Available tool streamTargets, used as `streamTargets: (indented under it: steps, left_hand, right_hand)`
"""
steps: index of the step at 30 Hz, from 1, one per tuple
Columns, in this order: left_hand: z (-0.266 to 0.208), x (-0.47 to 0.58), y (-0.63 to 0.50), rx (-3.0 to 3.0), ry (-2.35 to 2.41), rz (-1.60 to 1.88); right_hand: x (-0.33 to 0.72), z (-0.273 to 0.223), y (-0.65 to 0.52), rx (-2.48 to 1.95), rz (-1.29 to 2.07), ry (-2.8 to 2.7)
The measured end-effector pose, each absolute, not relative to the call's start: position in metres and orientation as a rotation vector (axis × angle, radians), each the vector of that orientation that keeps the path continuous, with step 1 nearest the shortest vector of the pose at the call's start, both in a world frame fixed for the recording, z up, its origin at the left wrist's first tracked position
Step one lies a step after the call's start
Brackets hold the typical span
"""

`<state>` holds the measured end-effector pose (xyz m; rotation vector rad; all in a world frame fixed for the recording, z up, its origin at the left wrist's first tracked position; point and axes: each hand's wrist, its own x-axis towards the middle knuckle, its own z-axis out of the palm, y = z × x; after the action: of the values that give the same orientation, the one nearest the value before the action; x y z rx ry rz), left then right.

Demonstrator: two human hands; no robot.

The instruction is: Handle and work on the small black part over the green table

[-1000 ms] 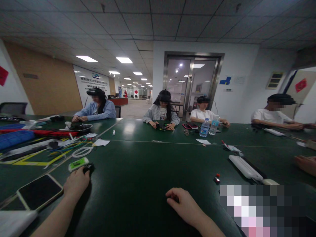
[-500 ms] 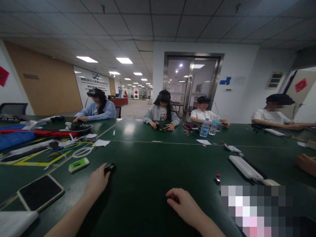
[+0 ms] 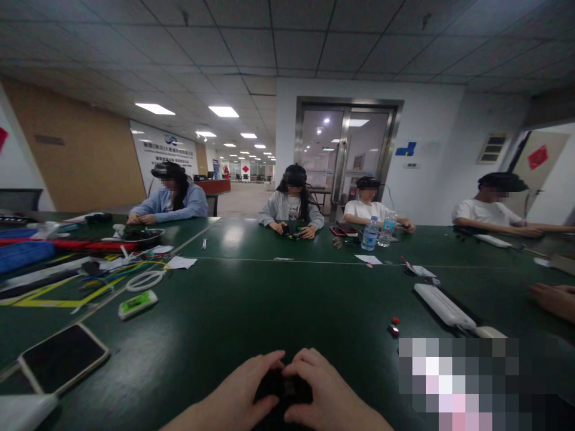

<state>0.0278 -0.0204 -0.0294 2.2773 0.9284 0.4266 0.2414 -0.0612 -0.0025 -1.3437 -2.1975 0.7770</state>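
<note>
My left hand [image 3: 242,386] and my right hand [image 3: 323,386] are close together low in the middle of the head view, above the green table. Between them is a small black object [image 3: 288,388], dark and partly covered by the fingers, so its kind does not show. The fingertips of both hands curve around it, with thumbs below. Farther right, a small red and silver piece [image 3: 394,327] lies on the table.
On the left lie a phone [image 3: 65,358], a green and white box [image 3: 138,304], a coil of white cable [image 3: 145,281] and blue trays. To the right is a long white device [image 3: 444,305]. Water bottles [image 3: 369,234] stand farther back. Several people sit around the table [image 3: 251,293].
My left hand has brought the small black object from the left to the front middle. My right hand has moved slightly left and closer, meeting it there. The view has shifted slightly.
</note>
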Motion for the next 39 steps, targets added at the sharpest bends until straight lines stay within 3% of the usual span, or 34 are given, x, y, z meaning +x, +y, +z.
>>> streamTargets:
  steps: [8, 18, 39]
  left_hand:
    - [-0.022, 0.028, -0.022, 2.273, 0.862, 0.425]
    - [-0.013, 0.025, -0.023, 2.244, 0.869, 0.379]
    - [0.0, 0.032, -0.025, 2.328, 0.761, 0.361]
  right_hand:
    - [0.235, -0.006, -0.064, -1.283, 0.735, -2.238]
    - [0.273, -0.004, -0.042, -1.307, 0.61, -1.035]
    - [0.264, -0.011, -0.046, -1.288, 0.495, -1.301]
